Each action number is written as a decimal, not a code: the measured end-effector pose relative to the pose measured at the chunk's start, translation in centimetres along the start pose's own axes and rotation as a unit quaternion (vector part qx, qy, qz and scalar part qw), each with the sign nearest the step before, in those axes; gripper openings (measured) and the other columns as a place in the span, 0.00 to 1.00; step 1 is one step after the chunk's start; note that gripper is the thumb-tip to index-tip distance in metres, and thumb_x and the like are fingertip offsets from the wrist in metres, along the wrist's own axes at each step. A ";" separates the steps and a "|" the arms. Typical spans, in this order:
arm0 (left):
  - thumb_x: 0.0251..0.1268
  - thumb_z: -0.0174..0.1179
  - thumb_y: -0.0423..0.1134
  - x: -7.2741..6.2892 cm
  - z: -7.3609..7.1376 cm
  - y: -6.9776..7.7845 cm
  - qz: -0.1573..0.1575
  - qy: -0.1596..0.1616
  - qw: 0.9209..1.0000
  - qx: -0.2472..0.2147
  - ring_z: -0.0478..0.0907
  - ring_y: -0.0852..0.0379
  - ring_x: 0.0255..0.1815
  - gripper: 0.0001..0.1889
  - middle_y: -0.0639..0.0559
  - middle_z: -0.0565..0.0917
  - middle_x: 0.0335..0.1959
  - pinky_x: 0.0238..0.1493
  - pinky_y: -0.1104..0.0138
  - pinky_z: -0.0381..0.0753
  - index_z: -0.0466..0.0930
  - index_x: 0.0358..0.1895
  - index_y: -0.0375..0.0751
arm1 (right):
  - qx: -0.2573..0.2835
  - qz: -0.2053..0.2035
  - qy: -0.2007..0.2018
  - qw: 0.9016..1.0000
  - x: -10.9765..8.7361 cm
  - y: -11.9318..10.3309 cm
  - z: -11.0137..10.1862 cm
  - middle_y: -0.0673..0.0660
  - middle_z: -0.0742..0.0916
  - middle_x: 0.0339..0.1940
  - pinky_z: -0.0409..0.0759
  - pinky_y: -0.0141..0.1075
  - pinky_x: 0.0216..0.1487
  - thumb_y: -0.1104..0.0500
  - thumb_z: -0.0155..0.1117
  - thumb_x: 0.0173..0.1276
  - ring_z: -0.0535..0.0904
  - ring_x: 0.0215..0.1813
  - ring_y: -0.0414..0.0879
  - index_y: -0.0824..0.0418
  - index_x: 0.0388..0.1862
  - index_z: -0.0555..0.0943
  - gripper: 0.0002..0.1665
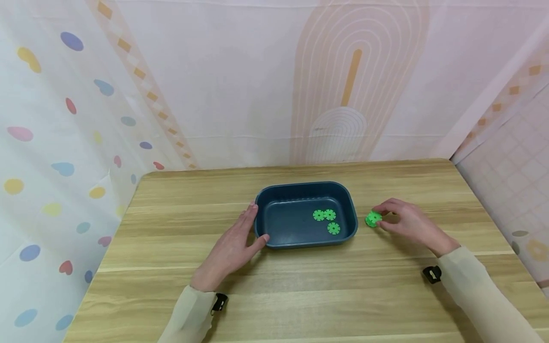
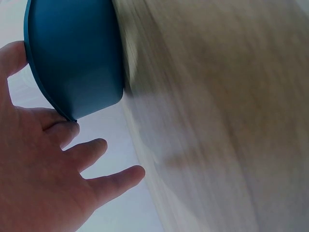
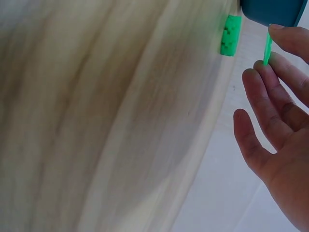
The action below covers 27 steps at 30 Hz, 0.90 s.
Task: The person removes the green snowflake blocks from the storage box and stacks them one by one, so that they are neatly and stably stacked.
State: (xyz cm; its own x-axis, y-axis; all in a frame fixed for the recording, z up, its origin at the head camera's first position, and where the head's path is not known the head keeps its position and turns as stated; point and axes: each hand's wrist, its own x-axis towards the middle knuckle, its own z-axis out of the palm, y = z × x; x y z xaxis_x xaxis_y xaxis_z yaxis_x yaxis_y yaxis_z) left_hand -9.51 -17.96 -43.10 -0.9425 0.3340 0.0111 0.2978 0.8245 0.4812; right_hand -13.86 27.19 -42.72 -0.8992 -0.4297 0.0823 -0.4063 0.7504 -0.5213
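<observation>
A dark blue rectangular bin point(image 1: 274, 194) stands on the table. My left hand point(image 1: 231, 247) rests against its left end, fingers and thumb touching the rim, as the left wrist view also shows. To the right of the bin, my right hand point(image 1: 409, 221) pinches a green notched disc point(image 3: 267, 48) between thumb and fingertips. Just below that disc, a small stack of green discs point(image 3: 231, 36) sits on the tabletop, mostly covered in the head view. Inside the bin, toward its right side, lie three flat green discs point(image 1: 333, 228), two of them side by side.
The wooden table point(image 1: 300, 290) reaches back to a patterned curtain point(image 1: 240, 90). More patterned cloth hangs at the left and right sides. A black strap point(image 1: 432, 274) hangs at the right wrist and another black strap point(image 1: 219, 302) at the left.
</observation>
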 end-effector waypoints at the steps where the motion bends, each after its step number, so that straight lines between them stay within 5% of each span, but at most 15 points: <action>1: 0.77 0.53 0.61 0.0 0.0 0.0 0.000 0.000 1.000 0.000 0.53 0.41 0.83 0.46 0.45 0.49 0.85 0.76 0.45 0.63 0.44 0.85 0.39 | 0.001 -0.001 -0.001 1.000 0.0 0.0 0.0 0.58 0.87 0.50 0.83 0.56 0.53 0.64 0.75 0.66 0.84 0.51 0.55 0.66 0.55 0.86 0.18; 27: 0.78 0.53 0.61 0.0 0.1 0.0 0.004 0.001 1.000 0.001 0.53 0.40 0.83 0.46 0.44 0.49 0.85 0.76 0.45 0.63 0.44 0.85 0.39 | -0.004 0.009 -0.029 1.000 0.5 0.6 0.4 0.57 0.87 0.49 0.83 0.54 0.54 0.64 0.74 0.67 0.83 0.48 0.51 0.66 0.54 0.86 0.17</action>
State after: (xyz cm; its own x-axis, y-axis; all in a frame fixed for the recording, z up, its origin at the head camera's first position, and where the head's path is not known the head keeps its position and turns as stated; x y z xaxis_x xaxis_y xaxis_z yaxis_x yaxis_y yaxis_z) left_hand -9.52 -17.96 -43.18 -0.9402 0.3401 0.0179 0.3065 0.8221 0.4798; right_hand -14.51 27.21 -43.29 -0.8954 -0.4447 0.0225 -0.3916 0.7624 -0.5152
